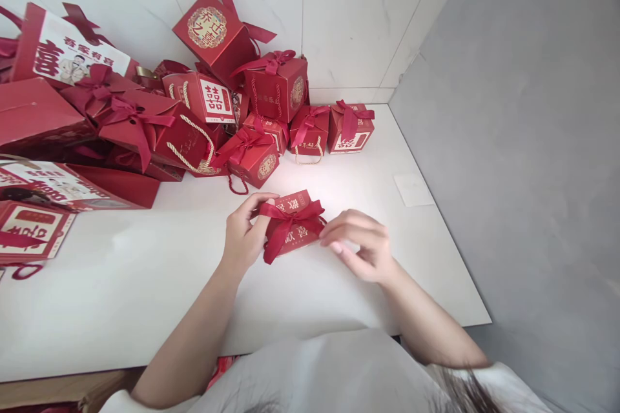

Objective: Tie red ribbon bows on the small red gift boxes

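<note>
A small red gift box (301, 239) with gold lettering lies on the table in front of me. A dark red ribbon (293, 216) is tied in a bow across its top. My left hand (247, 229) grips the box at its left side, with the thumb by the ribbon and the fingers behind the box. At the box's right edge, my right hand (358, 242) has its fingers bent and their tips drawn together near the ribbon's end and a red cord. What those fingertips pinch, if anything, I cannot make out.
Red gift boxes (274, 93) with bows and rope handles are piled along the tiled wall (349, 19). Larger ones (39, 116) stand at the left. On the white table (378, 174), a small white paper square (414, 190) lies near the right edge. Grey floor shows beyond.
</note>
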A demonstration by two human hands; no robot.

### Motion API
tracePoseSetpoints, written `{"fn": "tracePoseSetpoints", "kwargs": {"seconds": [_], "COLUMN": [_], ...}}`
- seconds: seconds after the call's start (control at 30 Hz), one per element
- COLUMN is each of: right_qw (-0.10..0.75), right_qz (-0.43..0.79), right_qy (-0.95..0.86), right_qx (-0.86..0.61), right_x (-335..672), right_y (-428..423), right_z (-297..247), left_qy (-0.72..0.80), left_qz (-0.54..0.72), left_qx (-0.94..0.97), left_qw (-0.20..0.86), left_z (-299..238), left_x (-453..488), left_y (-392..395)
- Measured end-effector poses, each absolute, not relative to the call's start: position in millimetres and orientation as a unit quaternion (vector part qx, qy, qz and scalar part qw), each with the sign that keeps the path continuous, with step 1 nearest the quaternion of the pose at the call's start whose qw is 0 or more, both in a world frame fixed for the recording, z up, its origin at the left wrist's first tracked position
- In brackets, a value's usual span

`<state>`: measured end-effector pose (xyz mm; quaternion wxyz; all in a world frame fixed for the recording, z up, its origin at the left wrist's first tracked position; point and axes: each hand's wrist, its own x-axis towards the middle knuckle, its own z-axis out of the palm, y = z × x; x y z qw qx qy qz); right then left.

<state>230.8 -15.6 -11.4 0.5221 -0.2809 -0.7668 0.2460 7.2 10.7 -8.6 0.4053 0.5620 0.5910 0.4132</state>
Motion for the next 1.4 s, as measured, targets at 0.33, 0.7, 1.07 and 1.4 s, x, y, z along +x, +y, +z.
{"fn": "tracePoseSetpoints", "kwargs": {"seconds": [0.33, 0.7, 1.07, 1.4], "right_qw": [0.467, 0.453, 0.459, 0.434], "right_qz": [0.506, 0.366, 0.510, 0.502], "right_qy": [-0.614, -0.685, -0.542, -0.559], "right_qx": [-0.385, -0.438, -0.485, -0.497], "right_x": [226.0, 220.1, 216.3, 203.7], "right_y": [-3.7, -9.0, -7.0, -13.1], "right_z": [-30.1, -28.1, -36.1, -42.0], "left_qy": [0.446, 0.513, 0.455, 0.452], "left_qz": [0.438, 0.337, 0.294, 0.299], "left_qx": [0.545, 0.574, 0.574, 0.590], "left_qw": [0.558, 0.542, 0.614, 0.599], "left_z": [-18.4, -7.1, -8.8, -7.4], "left_x": [2.8, 9.9, 13.1, 13.8], "left_y": [10.3, 3.0, 2.2, 1.1]}}
